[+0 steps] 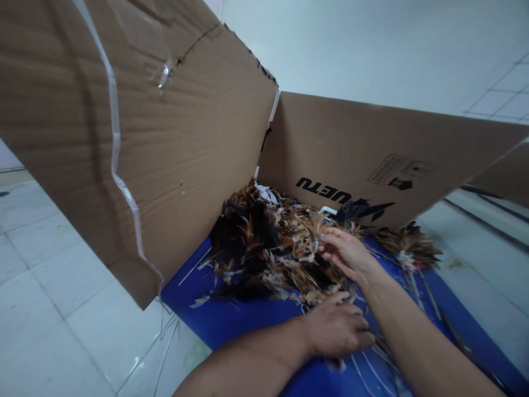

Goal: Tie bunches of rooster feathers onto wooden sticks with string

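A heap of brown and black feathers [285,242] lies on a blue surface [248,322] in the corner between cardboard walls. My right hand [347,253] reaches over its right side, fingertips drawn together on some light brown feathers at its edge. Closer to me, my left hand [339,326] is closed, with its back toward me. Feather tips show beside its thumb and below its palm, but what lies inside the fingers is hidden. Thin pale strands [372,369] spread out beneath that hand.
Tall cardboard panels stand at the left [185,138] and the back [351,132], with white strapping [113,121] hanging down the left one. A feather bundle with sticks [409,248] lies at the right. Pale floor tiles [53,264] surround the blue surface.
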The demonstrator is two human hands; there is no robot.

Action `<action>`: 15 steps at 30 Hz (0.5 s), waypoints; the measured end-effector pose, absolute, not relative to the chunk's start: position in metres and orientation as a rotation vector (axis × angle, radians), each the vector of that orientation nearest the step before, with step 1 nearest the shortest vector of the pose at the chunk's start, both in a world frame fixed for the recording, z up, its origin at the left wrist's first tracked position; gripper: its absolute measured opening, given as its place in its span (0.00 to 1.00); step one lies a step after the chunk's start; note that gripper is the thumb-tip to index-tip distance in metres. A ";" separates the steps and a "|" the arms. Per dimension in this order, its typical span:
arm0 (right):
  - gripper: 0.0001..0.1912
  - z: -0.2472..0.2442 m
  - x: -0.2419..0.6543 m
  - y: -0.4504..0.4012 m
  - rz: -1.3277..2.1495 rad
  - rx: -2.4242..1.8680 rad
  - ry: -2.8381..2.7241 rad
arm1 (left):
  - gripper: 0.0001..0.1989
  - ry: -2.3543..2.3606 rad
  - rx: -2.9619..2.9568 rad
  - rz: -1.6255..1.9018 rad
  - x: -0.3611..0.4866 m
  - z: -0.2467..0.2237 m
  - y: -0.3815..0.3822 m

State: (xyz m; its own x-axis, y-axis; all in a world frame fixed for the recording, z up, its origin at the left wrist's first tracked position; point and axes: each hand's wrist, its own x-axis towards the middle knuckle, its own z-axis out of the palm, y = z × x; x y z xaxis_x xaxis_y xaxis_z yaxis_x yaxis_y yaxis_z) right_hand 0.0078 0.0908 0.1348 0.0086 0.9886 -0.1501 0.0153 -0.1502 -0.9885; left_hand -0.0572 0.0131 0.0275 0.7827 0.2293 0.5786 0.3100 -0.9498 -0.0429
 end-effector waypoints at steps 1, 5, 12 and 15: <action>0.13 0.132 0.011 0.092 1.288 -1.351 -1.133 | 0.11 -0.420 -2.823 -0.892 -0.057 0.027 0.013; 0.11 0.122 0.022 0.098 1.123 -1.484 -1.200 | 0.11 -0.394 -2.788 -0.864 -0.056 0.026 0.013; 0.07 0.111 0.004 0.081 0.110 -1.568 -2.014 | 0.14 -0.347 -2.838 -0.798 -0.054 0.027 0.015; 0.07 0.102 -0.025 0.074 0.164 -1.457 -2.351 | 0.17 -0.340 -2.905 -0.710 -0.051 0.022 0.017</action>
